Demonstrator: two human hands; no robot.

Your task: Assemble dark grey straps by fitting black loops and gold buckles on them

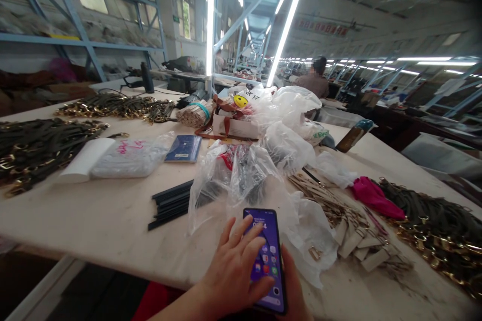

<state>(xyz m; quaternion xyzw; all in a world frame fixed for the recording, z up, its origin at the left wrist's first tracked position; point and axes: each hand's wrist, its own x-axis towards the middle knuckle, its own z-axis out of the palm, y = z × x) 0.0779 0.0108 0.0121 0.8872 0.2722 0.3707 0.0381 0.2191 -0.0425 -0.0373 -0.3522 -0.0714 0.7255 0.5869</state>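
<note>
A smartphone [277, 261] with a lit purple screen is held upright near the table's front edge. My right hand [292, 286] grips it along its right side; most of those fingers are hidden behind the phone. Over the screen lies my left hand [233, 261], fingers spread and holding nothing. Just beyond the phone is a crumpled clear plastic bag [241, 175] with something red inside. Dark flat strips [171, 203] lie to the left of that bag. On its right sits a pile of beige tags with strings [350, 225].
Dark straps with gold-coloured metal fittings lie in heaps at the left [41, 148] and right [440, 225]. A blue booklet [183, 148], a pink cloth [376, 196] and white plastic bags [289, 105] are on the table [94, 225]. A person [314, 80] is in the background.
</note>
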